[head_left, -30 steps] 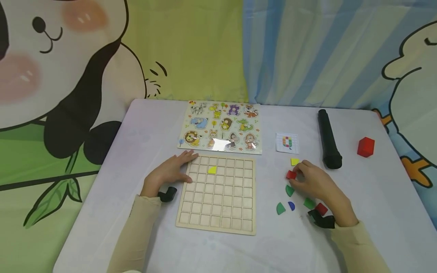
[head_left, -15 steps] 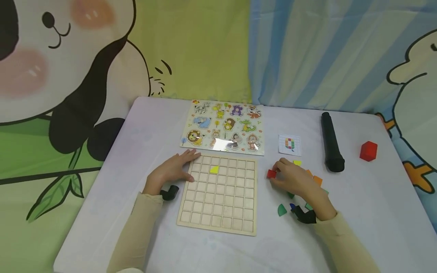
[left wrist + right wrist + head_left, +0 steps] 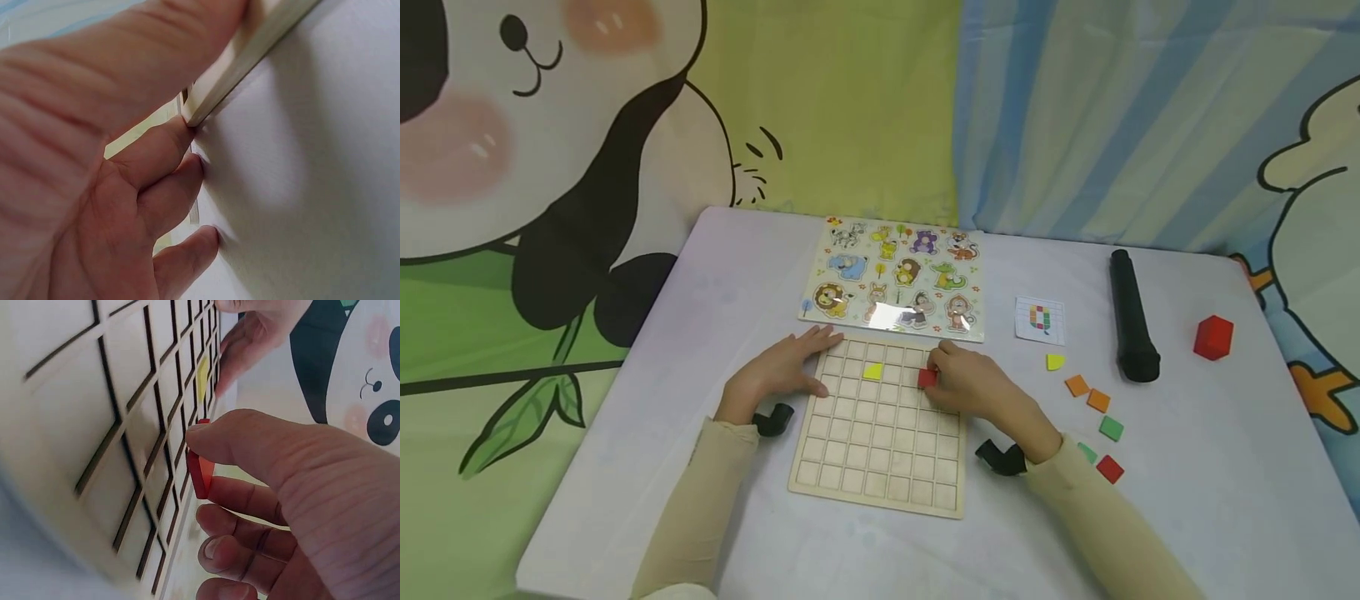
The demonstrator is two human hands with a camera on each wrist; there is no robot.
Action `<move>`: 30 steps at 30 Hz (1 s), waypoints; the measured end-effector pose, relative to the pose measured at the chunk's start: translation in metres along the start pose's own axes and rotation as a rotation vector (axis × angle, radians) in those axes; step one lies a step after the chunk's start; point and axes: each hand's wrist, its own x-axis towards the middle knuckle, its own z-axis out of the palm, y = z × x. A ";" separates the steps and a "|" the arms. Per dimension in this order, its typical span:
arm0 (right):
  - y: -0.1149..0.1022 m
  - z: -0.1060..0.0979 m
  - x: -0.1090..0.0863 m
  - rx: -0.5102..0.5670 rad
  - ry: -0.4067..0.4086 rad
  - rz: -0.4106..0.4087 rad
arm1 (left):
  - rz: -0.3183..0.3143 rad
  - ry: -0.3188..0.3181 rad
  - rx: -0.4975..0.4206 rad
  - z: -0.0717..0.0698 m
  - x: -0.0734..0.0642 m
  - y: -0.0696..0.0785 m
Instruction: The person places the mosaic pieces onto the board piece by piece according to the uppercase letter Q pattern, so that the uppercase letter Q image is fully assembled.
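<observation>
My right hand pinches a red square tile between thumb and fingers, over the upper right part of the wooden grid board. In the right wrist view the red tile stands tilted, close over the cells. A yellow piece with one rounded corner lies in a cell nearer the board's upper left. My left hand rests at the board's upper left edge, its fingers extended. In the left wrist view, its thumb and fingers touch the board's side, and some fingertips rest on the white tabletop.
Right of the board lie a yellow piece, two orange tiles, green pieces and a red tile. Farther back are a pattern card, an animal puzzle, a black microphone and a red block.
My right hand has carried the red tile leftward from the loose pieces to over the board. The left hand has stayed at the board's edge. The head view has shifted slightly.
</observation>
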 end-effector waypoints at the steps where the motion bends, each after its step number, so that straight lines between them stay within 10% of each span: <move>1: -0.003 0.001 0.003 0.003 -0.005 -0.010 | -0.001 -0.001 0.000 0.000 0.000 0.000; 30: -0.025 0.013 0.041 0.011 -0.062 -0.016 | -0.014 0.002 0.000 -0.001 -0.001 0.002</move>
